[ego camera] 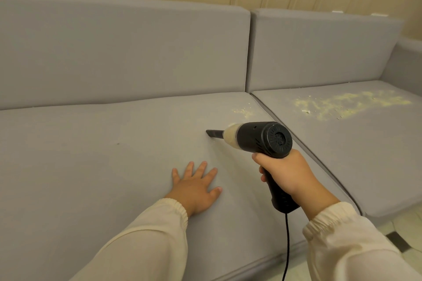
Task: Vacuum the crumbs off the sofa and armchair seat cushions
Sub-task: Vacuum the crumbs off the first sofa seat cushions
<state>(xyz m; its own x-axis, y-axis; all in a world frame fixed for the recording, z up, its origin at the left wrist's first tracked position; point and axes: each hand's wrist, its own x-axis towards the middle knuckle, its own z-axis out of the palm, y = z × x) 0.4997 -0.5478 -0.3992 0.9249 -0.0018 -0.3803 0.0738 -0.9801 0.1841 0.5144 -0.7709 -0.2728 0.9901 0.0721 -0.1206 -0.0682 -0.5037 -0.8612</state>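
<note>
Right hand (290,173) gripped the handheld vacuum (258,138), nozzle touching the left seat cushion (102,155), mostly clean. Left hand (196,187) pressed flat, fingers (202,167) spread. Crumbs (347,104) covered the right seat cushion (365,143); armchair unseen.

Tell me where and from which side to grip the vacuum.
Grip the vacuum by its pistol handle, from the rear, as the right hand does. The handle drops below the body, the nozzle points left, and the cord hangs below.
</note>
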